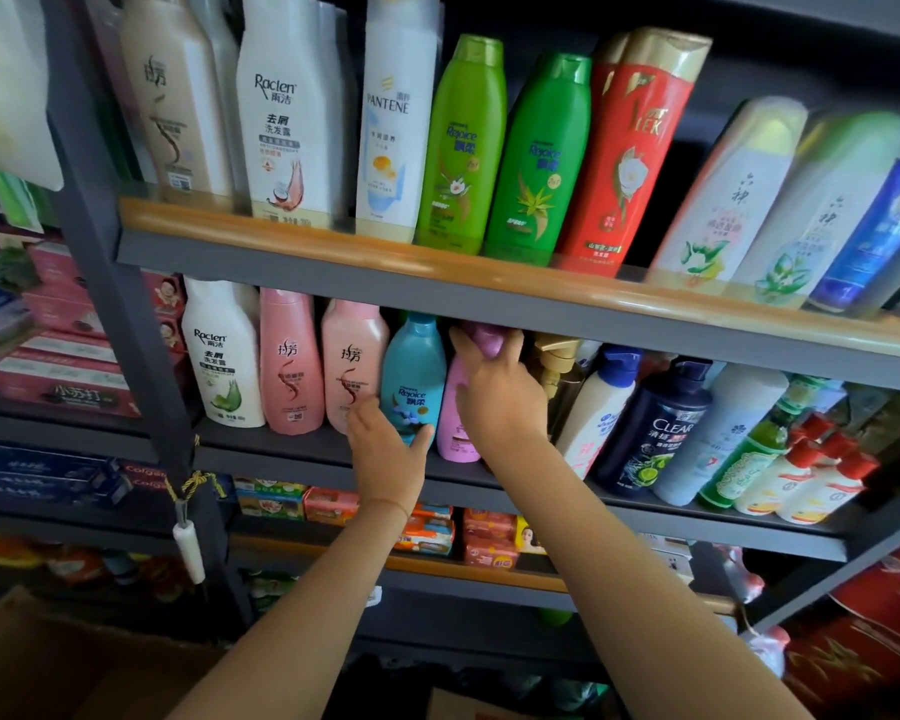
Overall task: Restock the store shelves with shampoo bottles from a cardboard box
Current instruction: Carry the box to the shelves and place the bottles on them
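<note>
1. The upper shelf (333,262) is carrying a row of upright bottles, with the Pantene bottle (393,127) standing left of two Rejoice bottles (463,148).
2. The middle shelf (292,446) is sitting directly below, holding another row.
3. There, the Raclen bottle (222,356) is standing leftmost, and the Clear bottle (655,423) is standing to the right.
4. The left hand (385,449) is touching the base of the small Rejoice bottle (414,376).
5. The right hand (494,387) is gripping the neighbouring bottle (458,423), just right of it.
6. The cardboard box (48,662) is lying below, at lower left.
</note>
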The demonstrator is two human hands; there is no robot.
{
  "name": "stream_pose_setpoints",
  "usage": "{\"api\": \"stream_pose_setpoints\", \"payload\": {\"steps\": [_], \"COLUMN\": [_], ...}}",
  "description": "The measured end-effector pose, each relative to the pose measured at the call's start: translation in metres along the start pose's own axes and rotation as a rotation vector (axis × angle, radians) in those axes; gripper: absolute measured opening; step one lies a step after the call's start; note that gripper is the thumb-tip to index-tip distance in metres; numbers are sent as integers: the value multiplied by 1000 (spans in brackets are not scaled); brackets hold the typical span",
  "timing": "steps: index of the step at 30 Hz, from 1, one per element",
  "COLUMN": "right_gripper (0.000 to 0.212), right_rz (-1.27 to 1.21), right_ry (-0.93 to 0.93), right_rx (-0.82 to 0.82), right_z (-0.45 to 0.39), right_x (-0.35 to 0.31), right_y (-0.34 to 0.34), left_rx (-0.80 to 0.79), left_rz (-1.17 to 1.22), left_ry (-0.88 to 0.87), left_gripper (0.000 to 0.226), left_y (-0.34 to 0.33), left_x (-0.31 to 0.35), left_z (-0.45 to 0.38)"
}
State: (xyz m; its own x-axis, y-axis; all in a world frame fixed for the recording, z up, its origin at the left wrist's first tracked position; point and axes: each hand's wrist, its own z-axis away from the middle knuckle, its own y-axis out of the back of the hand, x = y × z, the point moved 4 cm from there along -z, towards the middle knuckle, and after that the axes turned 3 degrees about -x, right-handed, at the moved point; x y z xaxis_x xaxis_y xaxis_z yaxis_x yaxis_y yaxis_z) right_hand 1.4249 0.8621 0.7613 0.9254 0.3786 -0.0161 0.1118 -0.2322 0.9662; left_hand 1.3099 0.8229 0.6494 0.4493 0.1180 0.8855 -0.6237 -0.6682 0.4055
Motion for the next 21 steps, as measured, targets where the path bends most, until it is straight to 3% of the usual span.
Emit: {"api": "stream_pose_setpoints", "payload": {"steps": [3,5,6,8,10,14,21], "right_gripper": [60,29,16,10,9,14,67], "right_rz": [-102,-173,-208,-318,-431,-559,-682], "right_ry": [81,158,168,83,-45,-232,-240], "right_rx": [272,476,546,587,594,532,122], "right_z": [20,39,48,63,69,70,48], "right_x": [3,13,22,46,71,117,152], "right_y": [13,15,12,7,7,9,-5], "left_rx": [15,88,114,40,-160,-428,-400], "left_rz": [9,-4,5,16,-9,-38,0], "left_ry": [20,12,-12,-84,-163,-245,-163], "left_gripper": [57,49,43,27,14,15,28], "left_y": [3,8,9,1,-24,-70,-99], "left_x": [0,2,6,21,39,75,90], "left_z": [5,15,22,37,50,73,94]}}
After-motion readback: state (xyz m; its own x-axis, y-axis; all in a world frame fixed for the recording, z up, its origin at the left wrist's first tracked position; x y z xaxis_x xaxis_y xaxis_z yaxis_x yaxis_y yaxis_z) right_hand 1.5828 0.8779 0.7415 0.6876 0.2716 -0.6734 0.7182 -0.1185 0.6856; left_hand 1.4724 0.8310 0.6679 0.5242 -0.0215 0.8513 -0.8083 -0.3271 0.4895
